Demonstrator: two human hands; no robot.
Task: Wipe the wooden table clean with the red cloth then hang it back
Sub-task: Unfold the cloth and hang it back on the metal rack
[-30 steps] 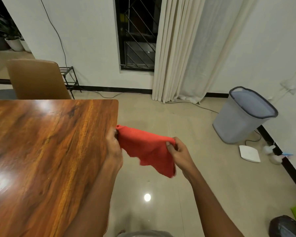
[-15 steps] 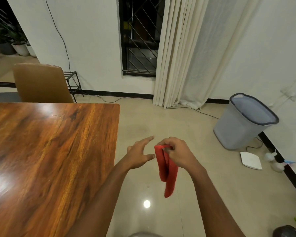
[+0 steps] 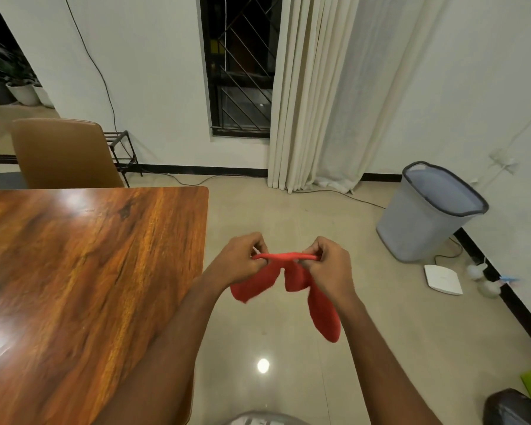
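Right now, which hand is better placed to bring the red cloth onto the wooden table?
Left, probably. Both hands pinch the red cloth over the floor, but the left hand is nearer the wooden table; the right hand is farther out.

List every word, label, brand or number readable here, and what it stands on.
No text can be read in this view.
The flat white box: blank.
The grey plastic bin: no label shows.
The red cloth, gripped by the left hand and the right hand: no print.
The wooden table: none.
Pale marks on the grey thing at the bottom edge: too blurred.
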